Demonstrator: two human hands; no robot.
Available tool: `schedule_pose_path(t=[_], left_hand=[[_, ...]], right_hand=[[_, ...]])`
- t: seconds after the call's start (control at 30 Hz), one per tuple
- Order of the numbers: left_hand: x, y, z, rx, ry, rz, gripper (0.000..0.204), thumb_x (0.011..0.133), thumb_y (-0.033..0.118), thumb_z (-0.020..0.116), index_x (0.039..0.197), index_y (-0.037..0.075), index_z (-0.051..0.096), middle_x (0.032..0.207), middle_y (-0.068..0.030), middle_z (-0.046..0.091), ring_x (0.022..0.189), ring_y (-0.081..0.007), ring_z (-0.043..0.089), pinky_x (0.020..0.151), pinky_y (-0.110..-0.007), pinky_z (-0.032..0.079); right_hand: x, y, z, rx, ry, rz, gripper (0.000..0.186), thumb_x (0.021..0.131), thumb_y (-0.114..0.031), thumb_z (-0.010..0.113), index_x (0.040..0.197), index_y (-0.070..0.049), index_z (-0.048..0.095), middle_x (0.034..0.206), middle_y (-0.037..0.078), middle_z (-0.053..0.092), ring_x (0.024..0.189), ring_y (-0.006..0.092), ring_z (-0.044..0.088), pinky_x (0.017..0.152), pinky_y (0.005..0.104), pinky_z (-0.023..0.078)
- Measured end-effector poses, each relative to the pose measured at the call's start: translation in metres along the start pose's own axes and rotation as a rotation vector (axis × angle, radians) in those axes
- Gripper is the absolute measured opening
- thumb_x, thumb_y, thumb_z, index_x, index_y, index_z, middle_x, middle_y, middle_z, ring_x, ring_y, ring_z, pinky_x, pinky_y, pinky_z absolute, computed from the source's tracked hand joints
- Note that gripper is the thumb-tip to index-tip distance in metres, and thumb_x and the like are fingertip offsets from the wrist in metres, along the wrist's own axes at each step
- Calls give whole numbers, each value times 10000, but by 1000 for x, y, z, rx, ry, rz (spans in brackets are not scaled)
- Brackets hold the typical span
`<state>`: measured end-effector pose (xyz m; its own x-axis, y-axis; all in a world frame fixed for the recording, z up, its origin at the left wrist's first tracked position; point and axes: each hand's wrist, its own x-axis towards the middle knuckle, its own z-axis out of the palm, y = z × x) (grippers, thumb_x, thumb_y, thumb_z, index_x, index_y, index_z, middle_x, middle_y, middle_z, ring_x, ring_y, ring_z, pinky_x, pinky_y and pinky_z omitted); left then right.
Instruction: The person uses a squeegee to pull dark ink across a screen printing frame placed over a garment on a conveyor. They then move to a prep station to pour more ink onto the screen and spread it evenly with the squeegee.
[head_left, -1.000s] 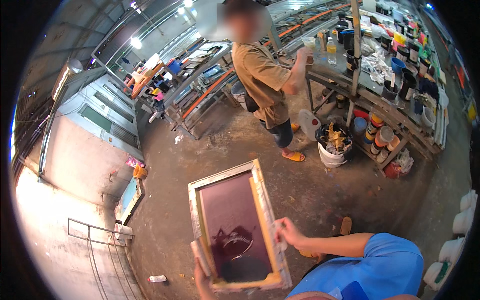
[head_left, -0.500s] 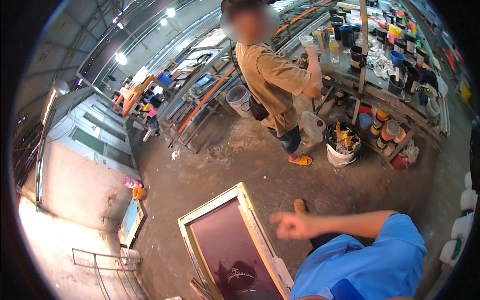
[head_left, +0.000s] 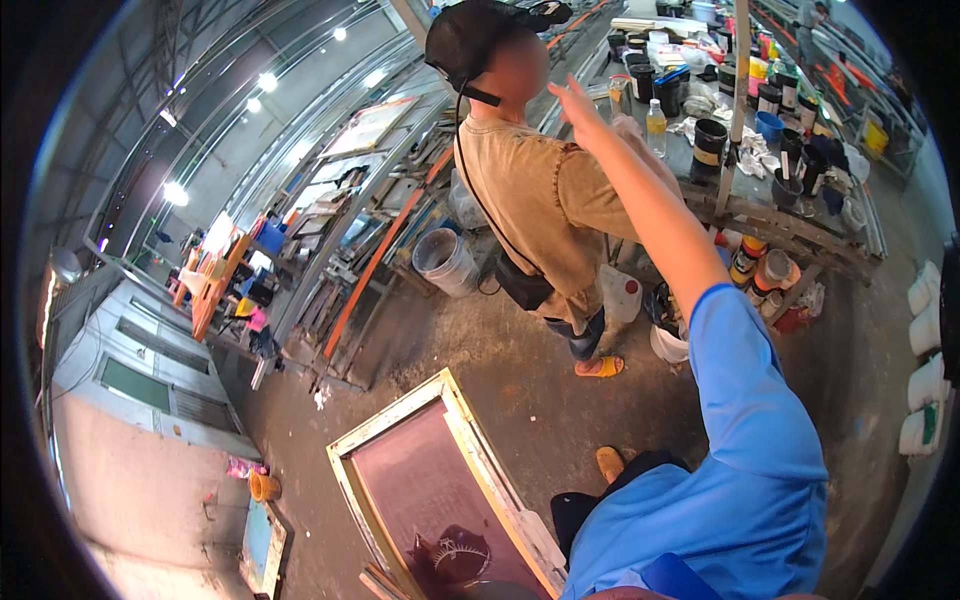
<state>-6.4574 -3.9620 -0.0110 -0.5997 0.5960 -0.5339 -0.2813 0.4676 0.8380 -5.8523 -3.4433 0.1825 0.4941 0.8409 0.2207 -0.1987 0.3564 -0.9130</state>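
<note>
I'm raising my right hand (head_left: 580,103), fingers spread and empty, toward the co-worker (head_left: 535,190) at upper centre, risking the wooden screen frame (head_left: 440,490) at lower centre tipping; left hand unseen.

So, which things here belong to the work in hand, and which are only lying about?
In hand:
- screen frame, wooden rim, dark mesh, low at the person's left; the left hand is hidden
- right hand, raised, open, holding nothing

Lying about:
- white bucket on the floor
- bench with ink pots
- co-worker standing near it
</note>
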Motion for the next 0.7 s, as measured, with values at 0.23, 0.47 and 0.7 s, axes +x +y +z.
schedule_pose_path(t=[0.23, 0.47, 0.7], left_hand=[[110, 78, 2, 44, 13, 5, 607, 981, 625, 495, 1204, 75, 623, 867, -48, 625, 683, -157, 567, 530, -289, 442], [224, 154, -22, 84, 19, -19, 584, 981, 624, 498, 1177, 92, 638, 818, -26, 613, 626, -133, 542, 485, -269, 414], [332, 231, 13, 186, -70, 10, 562, 981, 623, 501, 1149, 109, 653, 770, -4, 601, 568, -110, 518, 440, -250, 386]], right_hand=[[89, 29, 56, 139, -36, -219, 673, 945, -452, 596, 1489, -84, 447, 1526, 56, 467, 1387, 223, 406, 1169, 432, 196], [159, 20, 12, 136, -24, 78, 313, 1003, -348, 525, 1169, -116, 655, 1127, 15, 707, 1162, 173, 581, 996, 392, 408], [125, -5, -27, -74, -62, 167, 289, 1017, -279, 458, 1254, -156, 568, 1270, -2, 626, 1189, 182, 534, 1039, 453, 357]])
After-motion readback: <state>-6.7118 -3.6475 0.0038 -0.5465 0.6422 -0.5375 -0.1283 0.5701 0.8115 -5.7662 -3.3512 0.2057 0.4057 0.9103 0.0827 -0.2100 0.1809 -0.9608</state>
